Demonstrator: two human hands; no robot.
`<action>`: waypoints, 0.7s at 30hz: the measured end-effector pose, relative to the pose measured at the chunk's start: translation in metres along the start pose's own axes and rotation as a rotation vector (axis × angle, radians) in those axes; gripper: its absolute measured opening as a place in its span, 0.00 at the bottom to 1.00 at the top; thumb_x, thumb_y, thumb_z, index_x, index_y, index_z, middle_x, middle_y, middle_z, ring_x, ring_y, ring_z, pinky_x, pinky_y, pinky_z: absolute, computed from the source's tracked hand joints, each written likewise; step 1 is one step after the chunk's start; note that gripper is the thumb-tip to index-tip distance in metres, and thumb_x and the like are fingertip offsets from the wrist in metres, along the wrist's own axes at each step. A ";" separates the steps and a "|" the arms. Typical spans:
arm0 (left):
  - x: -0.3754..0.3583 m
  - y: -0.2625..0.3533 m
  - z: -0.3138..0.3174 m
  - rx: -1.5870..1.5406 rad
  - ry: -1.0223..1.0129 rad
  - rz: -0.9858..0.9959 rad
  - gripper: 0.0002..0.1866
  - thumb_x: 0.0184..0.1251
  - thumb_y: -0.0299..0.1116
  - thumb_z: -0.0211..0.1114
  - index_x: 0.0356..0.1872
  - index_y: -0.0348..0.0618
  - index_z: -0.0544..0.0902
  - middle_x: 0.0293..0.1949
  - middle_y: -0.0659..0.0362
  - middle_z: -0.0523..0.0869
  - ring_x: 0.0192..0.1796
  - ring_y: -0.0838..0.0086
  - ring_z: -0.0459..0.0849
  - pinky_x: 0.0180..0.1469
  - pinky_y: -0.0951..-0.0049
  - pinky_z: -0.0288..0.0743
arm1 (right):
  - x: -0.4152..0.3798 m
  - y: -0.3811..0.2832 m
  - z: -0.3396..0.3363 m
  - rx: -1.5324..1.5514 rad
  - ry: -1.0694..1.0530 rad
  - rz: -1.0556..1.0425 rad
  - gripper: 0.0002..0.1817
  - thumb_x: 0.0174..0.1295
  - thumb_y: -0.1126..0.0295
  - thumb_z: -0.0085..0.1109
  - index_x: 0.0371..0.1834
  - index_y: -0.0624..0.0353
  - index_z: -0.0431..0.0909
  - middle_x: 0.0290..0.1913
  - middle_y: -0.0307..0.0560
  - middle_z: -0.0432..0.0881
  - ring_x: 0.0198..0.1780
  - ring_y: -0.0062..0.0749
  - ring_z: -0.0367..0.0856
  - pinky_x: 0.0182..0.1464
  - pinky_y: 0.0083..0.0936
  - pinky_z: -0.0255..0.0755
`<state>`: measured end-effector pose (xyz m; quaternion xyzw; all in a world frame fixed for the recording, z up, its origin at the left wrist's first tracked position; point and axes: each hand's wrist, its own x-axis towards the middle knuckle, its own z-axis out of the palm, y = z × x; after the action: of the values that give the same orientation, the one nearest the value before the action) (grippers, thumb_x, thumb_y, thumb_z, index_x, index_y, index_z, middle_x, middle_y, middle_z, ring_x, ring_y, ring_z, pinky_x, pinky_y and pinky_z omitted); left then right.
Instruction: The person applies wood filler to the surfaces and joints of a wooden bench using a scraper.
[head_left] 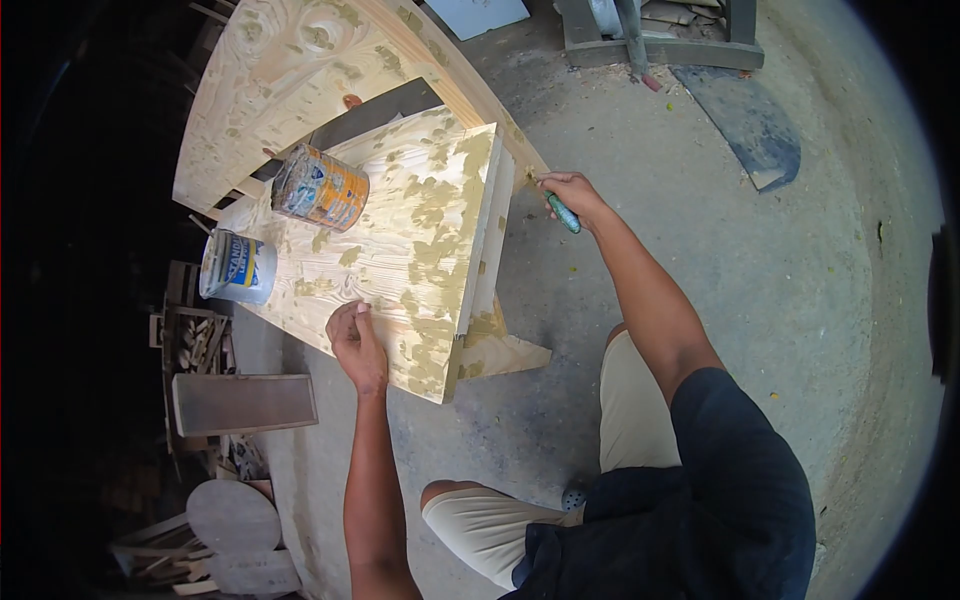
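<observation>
My right hand [570, 195] is wrapped around the green handle of a putty knife [563, 213]. Its working end, mostly hidden by my fingers, points at the edge of a large curved wooden panel [440, 55]. My left hand [358, 345] is closed, thumb against curled fingers, at the near side of a pale wooden board [390, 240]; whatever it may hold does not show. Greenish-tan filler patches cover both wooden pieces. On the board stand an orange-labelled metal can [335, 190] and, at its left end, a white plastic tub [238, 268] with a blue label.
A wooden-framed panel [245, 403] and a round board [234, 516] are at lower left, among scrap wood. A dark flat sheet [745, 125] lies on the concrete floor [760, 290] beyond my right arm. A grey frame [665, 50] stands at the back.
</observation>
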<state>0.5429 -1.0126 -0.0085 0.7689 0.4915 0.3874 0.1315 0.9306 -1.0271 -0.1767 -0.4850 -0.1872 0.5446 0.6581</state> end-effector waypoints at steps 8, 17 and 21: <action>0.001 -0.004 0.002 -0.027 0.018 -0.003 0.10 0.71 0.31 0.61 0.36 0.32 0.84 0.46 0.53 0.83 0.56 0.64 0.74 0.62 0.67 0.67 | -0.027 0.021 -0.024 -0.144 -0.026 -0.032 0.15 0.60 0.70 0.66 0.49 0.61 0.83 0.32 0.40 0.82 0.28 0.20 0.79 0.28 0.20 0.76; 0.001 0.000 0.001 -0.014 0.013 0.003 0.10 0.70 0.31 0.62 0.36 0.33 0.84 0.46 0.54 0.83 0.56 0.65 0.74 0.61 0.67 0.68 | -0.020 0.072 -0.031 -0.423 0.155 0.019 0.15 0.61 0.59 0.68 0.41 0.56 0.79 0.27 0.43 0.82 0.26 0.25 0.81 0.30 0.24 0.74; 0.001 0.001 0.001 -0.022 0.010 0.009 0.10 0.70 0.31 0.62 0.38 0.33 0.85 0.46 0.54 0.83 0.56 0.66 0.74 0.60 0.68 0.68 | -0.009 0.082 -0.028 -0.813 0.304 -0.166 0.18 0.65 0.51 0.62 0.42 0.57 0.77 0.28 0.50 0.83 0.28 0.41 0.83 0.33 0.37 0.75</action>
<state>0.5445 -1.0117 -0.0083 0.7677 0.4843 0.3971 0.1357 0.9055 -1.0523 -0.2566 -0.7623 -0.3256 0.2945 0.4755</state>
